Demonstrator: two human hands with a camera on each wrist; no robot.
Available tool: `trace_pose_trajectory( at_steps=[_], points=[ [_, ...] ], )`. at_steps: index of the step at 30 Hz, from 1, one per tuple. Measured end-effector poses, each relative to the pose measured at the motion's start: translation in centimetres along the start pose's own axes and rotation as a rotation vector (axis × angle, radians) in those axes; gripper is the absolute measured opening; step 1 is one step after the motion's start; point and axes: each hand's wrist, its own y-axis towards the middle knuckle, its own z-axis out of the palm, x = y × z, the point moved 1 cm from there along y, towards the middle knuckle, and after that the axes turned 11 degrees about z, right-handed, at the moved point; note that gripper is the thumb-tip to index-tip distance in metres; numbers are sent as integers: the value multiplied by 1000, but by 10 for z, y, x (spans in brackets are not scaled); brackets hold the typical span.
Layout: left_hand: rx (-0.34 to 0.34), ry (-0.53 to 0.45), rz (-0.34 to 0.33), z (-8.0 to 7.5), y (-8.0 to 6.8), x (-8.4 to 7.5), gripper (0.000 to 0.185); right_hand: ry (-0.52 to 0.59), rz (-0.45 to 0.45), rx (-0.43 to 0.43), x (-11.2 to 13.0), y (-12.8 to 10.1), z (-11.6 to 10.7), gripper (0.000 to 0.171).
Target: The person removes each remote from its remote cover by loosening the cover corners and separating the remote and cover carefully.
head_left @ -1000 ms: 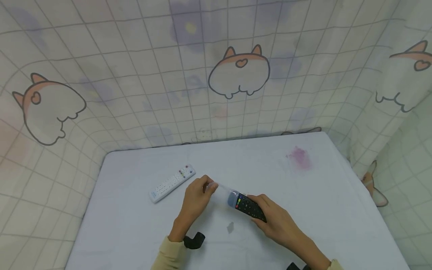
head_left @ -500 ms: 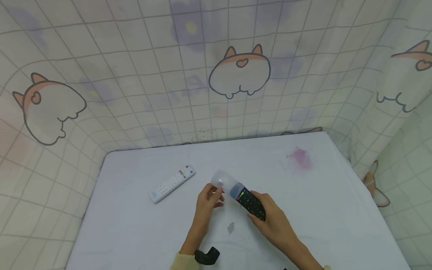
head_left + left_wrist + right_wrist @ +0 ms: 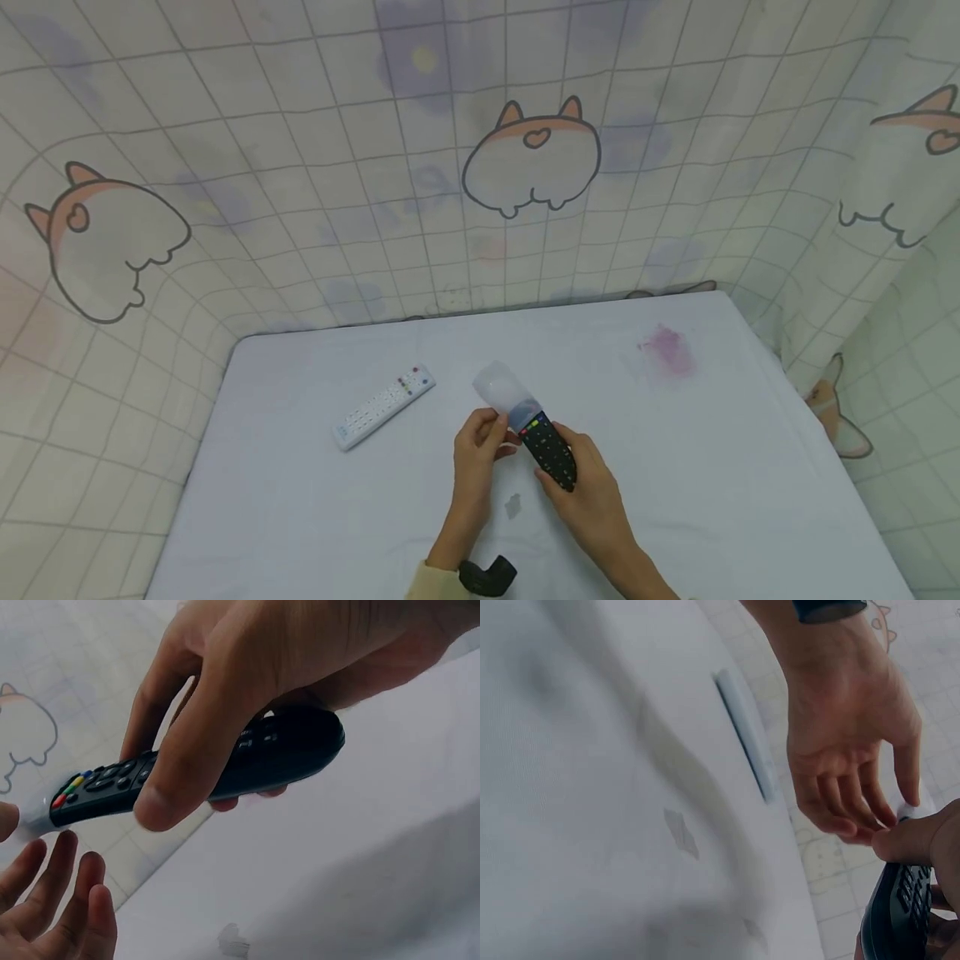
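My right hand (image 3: 588, 496) grips a black remote (image 3: 552, 454) by its near end and holds it tilted above the white table (image 3: 712, 467). A clear, soft cover (image 3: 501, 387) sits over the remote's far tip and sticks out past it. My left hand (image 3: 480, 446) is just left of the coloured buttons. Its thumb touches the cover's rim, and its fingers (image 3: 60, 900) lie loosely straight below the remote (image 3: 277, 750), apart from it. In the right wrist view the left hand (image 3: 840, 750) hangs beside the remote (image 3: 900, 907).
A white remote (image 3: 382, 406) lies flat on the table to the left, also seen edge-on as the white remote (image 3: 742, 731). A pink stain (image 3: 666, 348) marks the far right and a small grey mark (image 3: 512, 505) lies under my hands. A checked cartoon curtain (image 3: 300, 167) surrounds the table.
My left hand let go of the cover's far end and moved back to its rim near the buttons. The right hand turned the remote more upright and toward the middle.
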Motion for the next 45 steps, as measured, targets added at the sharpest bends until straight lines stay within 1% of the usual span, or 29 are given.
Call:
trace_pose_trajectory(
  at_steps=[5,11,18,22,26,31,34,37,39,41,45],
  points=[
    [-76,-35,23,3,1,1,32,20,40,-14,4,-4,8,77],
    [-143,-19,60,6,2,1,24,24,54,-24,6,-7,16,75],
    [-161,-22,67,6,5,5,18,33,85,-20,6,-9,22,73],
    [-174,-13,67,3,11,9,18,10,90,1,7,-7,24,73],
    [-183,-5,67,0,18,10,19,4,68,2,7,-4,24,72],
    [-174,-15,60,1,24,8,18,6,51,-5,7,1,23,71],
    [-175,-42,27,3,25,8,17,0,60,-1,7,2,22,70],
    [-163,-70,-27,5,24,7,19,-6,75,12,6,4,20,70],
    [-136,-83,-70,6,24,7,24,-8,85,23,6,5,19,70],
    [-95,-95,-104,7,23,7,32,-5,96,40,5,5,18,70],
    [27,-145,-136,9,22,9,49,5,97,66,5,3,19,71]
  ],
)
